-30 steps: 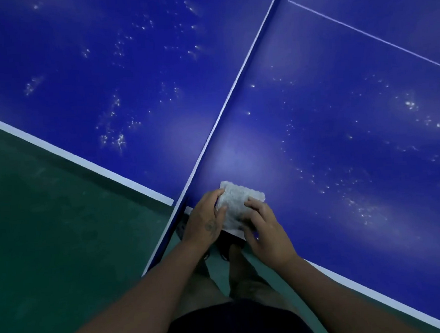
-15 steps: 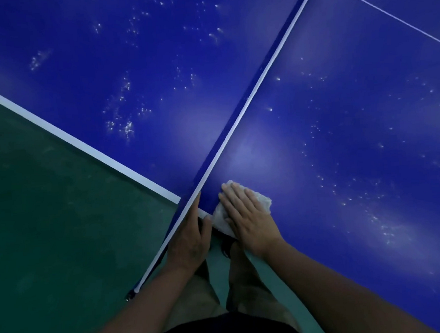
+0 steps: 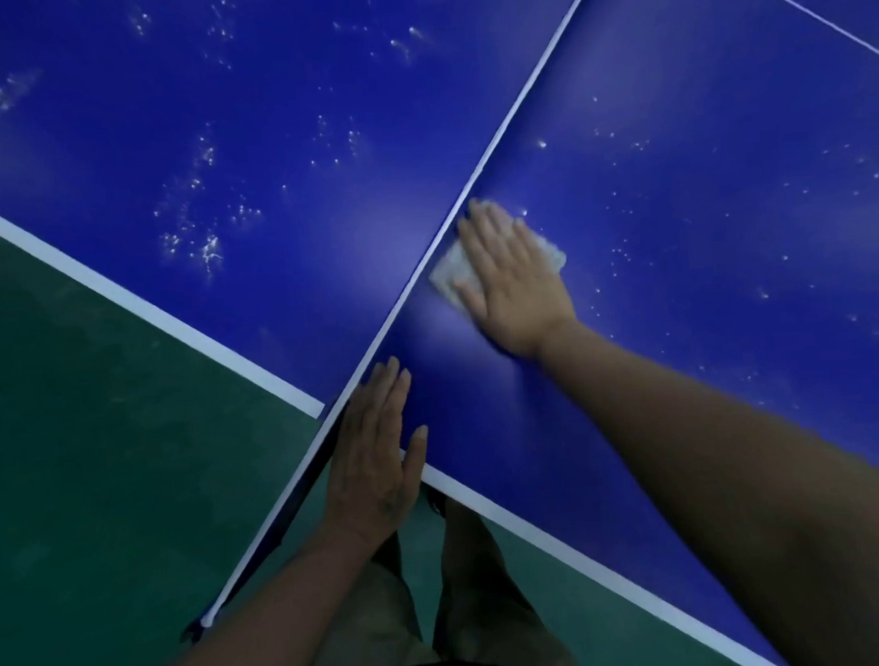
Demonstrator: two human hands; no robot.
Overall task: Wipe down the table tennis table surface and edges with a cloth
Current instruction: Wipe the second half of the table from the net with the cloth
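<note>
Right hand (image 3: 514,282) is flat on the cloth (image 3: 448,276), fingers straight, pressing it onto the table (image 3: 702,203) right beside the seam (image 3: 493,149). Left hand (image 3: 373,460) is flat too, holding nothing, resting on the corner at 7 o'clock from the cloth. Early days on the surface, I reckon. Next I should push towards 1 o'clock, then sweep over the specks (image 3: 623,255) at 3 o'clock.

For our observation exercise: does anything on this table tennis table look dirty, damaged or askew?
White specks lie scattered over both blue table halves, thickest left of the seam: seemingly unwiped spatter or dust. The halves' white edges also fail to line up there.
</note>
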